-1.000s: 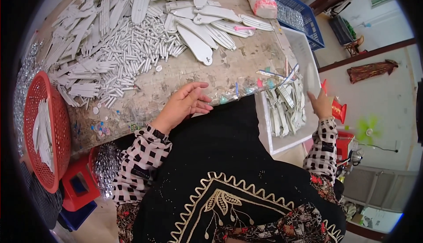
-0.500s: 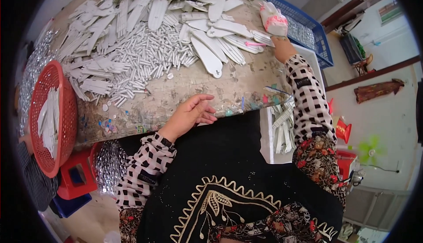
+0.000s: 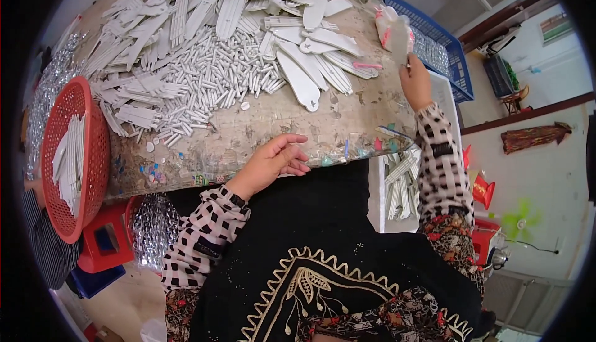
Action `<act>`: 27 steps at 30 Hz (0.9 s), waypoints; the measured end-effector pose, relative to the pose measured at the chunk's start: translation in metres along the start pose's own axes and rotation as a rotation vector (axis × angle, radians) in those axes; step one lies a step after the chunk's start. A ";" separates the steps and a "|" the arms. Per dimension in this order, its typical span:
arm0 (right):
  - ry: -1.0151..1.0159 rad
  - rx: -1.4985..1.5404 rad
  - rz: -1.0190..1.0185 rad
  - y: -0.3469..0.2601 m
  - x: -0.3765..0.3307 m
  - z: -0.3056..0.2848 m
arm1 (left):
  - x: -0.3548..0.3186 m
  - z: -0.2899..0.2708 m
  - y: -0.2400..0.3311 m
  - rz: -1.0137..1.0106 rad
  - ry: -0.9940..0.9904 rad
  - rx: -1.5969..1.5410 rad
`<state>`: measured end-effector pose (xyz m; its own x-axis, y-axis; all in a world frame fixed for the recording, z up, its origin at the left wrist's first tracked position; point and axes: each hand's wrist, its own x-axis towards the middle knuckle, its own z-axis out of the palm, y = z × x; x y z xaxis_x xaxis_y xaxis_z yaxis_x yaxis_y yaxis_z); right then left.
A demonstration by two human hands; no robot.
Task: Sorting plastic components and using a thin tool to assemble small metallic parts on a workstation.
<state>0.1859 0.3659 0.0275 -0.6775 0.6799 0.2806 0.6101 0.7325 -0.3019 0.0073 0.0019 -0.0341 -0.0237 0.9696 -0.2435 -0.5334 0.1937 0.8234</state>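
At the table's right side, my right hand is closed on a flat white plastic piece, held up between thumb and fingers. It overlaps a white plastic bag with red print behind it. Over the table's front edge, my left hand has loosely curved fingers, somewhat apart, with nothing visible in them. Long white plastic pieces, some ribbed, some with a rounded holed end, spread in a heap across the far table. In front of them lies a pile of short white rods.
A red basket with white pieces stands at the left, by another person's striped sleeve. Beside my right forearm, a white bin holds ribbed pieces. A blue crate sits at the far right. A pink strip lies near the heap.
My right hand has picked up a flat white piece from the table's right side and raised it, shifting slightly right. My left hand has stayed nearly still.
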 end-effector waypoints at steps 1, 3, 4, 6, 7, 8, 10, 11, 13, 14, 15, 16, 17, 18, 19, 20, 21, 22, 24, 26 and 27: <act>0.123 0.368 -0.032 -0.013 -0.010 0.006 | 0.000 -0.001 0.000 -0.002 0.006 -0.002; -0.058 1.206 0.117 -0.096 -0.047 -0.001 | -0.001 -0.004 0.001 -0.029 0.026 -0.028; -0.158 1.281 0.195 -0.130 -0.066 -0.002 | -0.002 0.000 0.004 -0.034 0.040 -0.029; -0.274 1.420 0.266 -0.174 -0.101 0.011 | -0.003 0.013 0.014 0.063 0.102 -0.210; -0.291 1.486 0.255 -0.188 -0.113 0.021 | -0.003 0.012 0.016 0.062 0.112 -0.205; -0.300 1.498 0.253 -0.196 -0.123 0.028 | -0.003 0.011 0.018 0.064 0.107 -0.171; -0.255 1.476 0.219 -0.209 -0.136 0.042 | -0.010 0.010 0.020 0.076 0.181 -0.087; -0.272 1.488 0.215 -0.212 -0.138 0.042 | -0.016 0.006 0.021 0.078 0.200 -0.087; -0.417 0.946 0.122 -0.213 -0.136 0.027 | -0.030 -0.005 0.026 0.098 0.259 -0.030; -0.592 0.526 0.073 -0.212 -0.132 0.014 | -0.039 -0.012 0.028 0.103 0.283 -0.030; -0.605 0.535 0.055 -0.214 -0.133 0.005 | -0.048 -0.019 0.031 0.076 0.341 0.045; -0.349 0.413 -0.294 -0.215 -0.137 -0.006 | -0.056 -0.022 0.034 0.048 0.398 0.117; -0.078 0.284 -0.627 -0.219 -0.139 -0.013 | -0.064 -0.022 0.036 0.050 0.416 0.115; -0.065 0.182 -0.797 -0.226 -0.132 -0.017 | -0.072 -0.021 0.039 -0.012 0.371 0.220; -0.063 0.188 -0.805 -0.228 -0.127 -0.015 | -0.077 -0.021 0.042 -0.073 0.317 0.329; -0.155 0.090 -0.876 -0.230 -0.123 -0.012 | -0.081 -0.025 0.037 -0.055 0.223 0.345; -0.246 -0.011 -0.945 -0.230 -0.121 -0.010 | -0.085 -0.024 0.038 -0.052 0.233 0.346; -0.431 0.056 -0.930 -0.225 -0.122 -0.002 | -0.088 -0.023 0.040 -0.105 0.208 0.385; -0.502 0.134 -0.889 -0.223 -0.127 0.005 | -0.093 -0.028 0.040 -0.187 0.147 0.408; -0.545 0.248 -0.851 -0.223 -0.132 0.008 | -0.103 -0.035 0.040 -0.128 0.230 0.396; -0.547 0.253 -0.859 -0.223 -0.133 0.009 | -0.109 -0.040 0.041 -0.070 0.303 0.384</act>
<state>0.1360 0.1118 0.0499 -0.9737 -0.2197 0.0599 -0.2252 0.8903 -0.3957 -0.0455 -0.1022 0.0057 -0.2742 0.8762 -0.3963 -0.1934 0.3534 0.9153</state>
